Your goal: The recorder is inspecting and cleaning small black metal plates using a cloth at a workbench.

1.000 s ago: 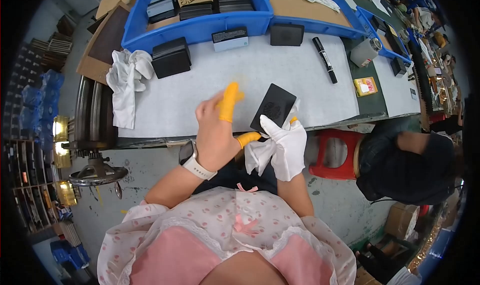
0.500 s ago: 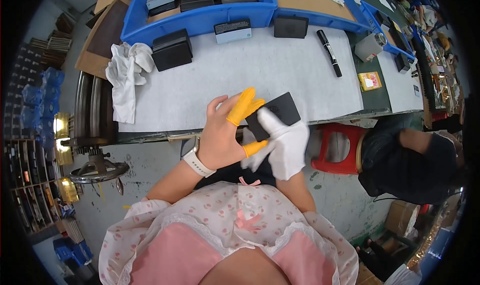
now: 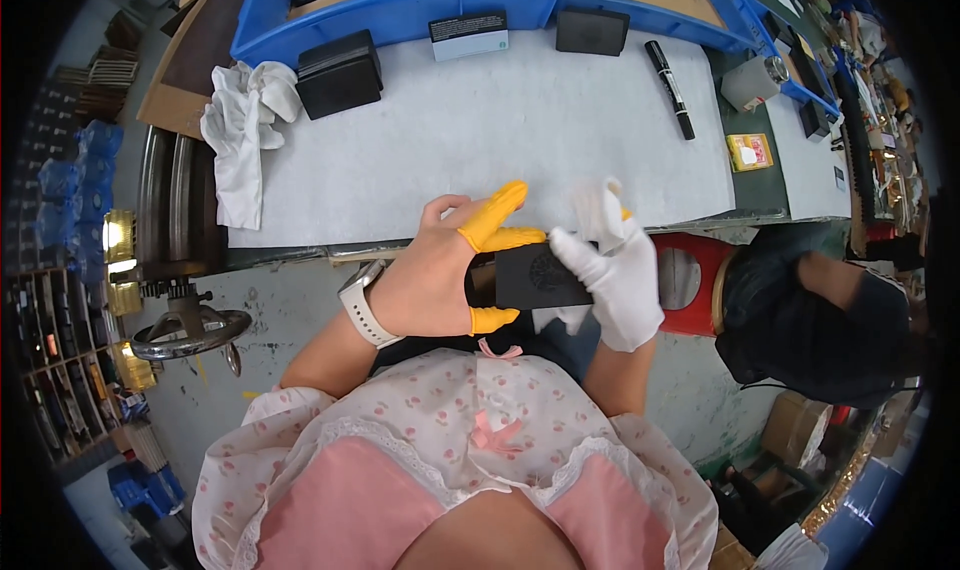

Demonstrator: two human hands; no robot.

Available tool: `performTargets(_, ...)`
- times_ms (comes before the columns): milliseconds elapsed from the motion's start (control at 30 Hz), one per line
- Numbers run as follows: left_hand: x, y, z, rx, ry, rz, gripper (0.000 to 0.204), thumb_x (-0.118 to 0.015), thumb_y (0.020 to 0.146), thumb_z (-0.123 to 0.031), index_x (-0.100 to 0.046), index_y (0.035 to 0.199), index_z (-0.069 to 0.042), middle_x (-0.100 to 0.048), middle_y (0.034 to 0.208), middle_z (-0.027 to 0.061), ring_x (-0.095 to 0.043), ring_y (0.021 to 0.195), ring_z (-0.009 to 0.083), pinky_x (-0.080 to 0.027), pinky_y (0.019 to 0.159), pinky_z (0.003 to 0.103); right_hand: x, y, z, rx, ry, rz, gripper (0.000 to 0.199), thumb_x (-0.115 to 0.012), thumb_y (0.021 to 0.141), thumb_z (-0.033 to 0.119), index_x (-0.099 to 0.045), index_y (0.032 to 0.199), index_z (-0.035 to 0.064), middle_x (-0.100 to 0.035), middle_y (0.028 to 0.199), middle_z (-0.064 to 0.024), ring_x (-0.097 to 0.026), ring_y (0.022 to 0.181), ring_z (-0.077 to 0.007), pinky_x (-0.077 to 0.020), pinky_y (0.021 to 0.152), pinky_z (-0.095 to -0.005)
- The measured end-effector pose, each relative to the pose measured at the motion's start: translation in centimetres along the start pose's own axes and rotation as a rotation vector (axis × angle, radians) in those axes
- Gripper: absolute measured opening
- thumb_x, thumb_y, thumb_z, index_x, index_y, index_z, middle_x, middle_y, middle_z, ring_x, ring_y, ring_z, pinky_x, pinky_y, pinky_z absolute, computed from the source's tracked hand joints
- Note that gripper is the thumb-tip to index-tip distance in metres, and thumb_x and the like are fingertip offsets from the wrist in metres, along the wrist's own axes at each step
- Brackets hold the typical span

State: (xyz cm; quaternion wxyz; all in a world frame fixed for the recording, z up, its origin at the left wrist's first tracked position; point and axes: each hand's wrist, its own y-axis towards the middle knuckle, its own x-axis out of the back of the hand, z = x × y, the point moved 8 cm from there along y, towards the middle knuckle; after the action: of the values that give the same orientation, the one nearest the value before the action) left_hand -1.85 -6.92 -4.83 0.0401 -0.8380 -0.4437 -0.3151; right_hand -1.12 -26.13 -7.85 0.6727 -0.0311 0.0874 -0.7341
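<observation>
A flat black box (image 3: 535,275) sits between both hands, just off the near edge of the white-topped bench (image 3: 480,130). My left hand (image 3: 440,270), bare except for orange finger cots, grips the box's left end. A white cloth glove covers my right hand (image 3: 615,275), which clasps the box's right end; a loose piece of white cloth (image 3: 600,205) sticks up behind it. A watch is on my left wrist.
On the bench lie a crumpled white glove pile (image 3: 245,135), a black box (image 3: 340,70), a black marker (image 3: 670,85) and a small yellow packet (image 3: 748,152). Blue bins (image 3: 400,10) with more black boxes line the far edge. Another person (image 3: 830,310) sits at the right.
The black box has been lifted off the bench and pulled toward my body. Both hands now hold it at its ends, lower in view than before.
</observation>
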Motion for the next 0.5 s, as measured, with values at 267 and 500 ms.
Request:
performTargets(267,0.2,-0.5,0.7,0.023,-0.112,0.044,0.116,-0.091,0.075,-0.019,-0.022,0.167,-0.007,-0.069,0.141,0.0148,-0.049,0.146,0.0249,-0.014,0.123,0.043,4.7,1.9,-1.3,-0.141,0.058,-0.252,0.037,-0.075,0.099,0.014,-0.064,0.13,-0.0017,-0.072,0.091,-0.0032,-0.063,0.064,-0.0092,-0.0497,0.057,-0.0253)
performTargets(500,0.0,-0.2,0.9,-0.023,-0.058,0.009,0.112,-0.09,0.074,-0.027,-0.027,0.163,-0.006,-0.067,0.143,0.0092,-0.054,0.135,0.0305,-0.021,0.121,0.049,0.8,0.3,-0.9,0.042,0.082,-0.072,0.06,-0.078,0.094,0.001,-0.052,0.149,-0.0038,-0.067,0.134,-0.006,-0.062,0.117,-0.0096,-0.0487,0.102,-0.0263)
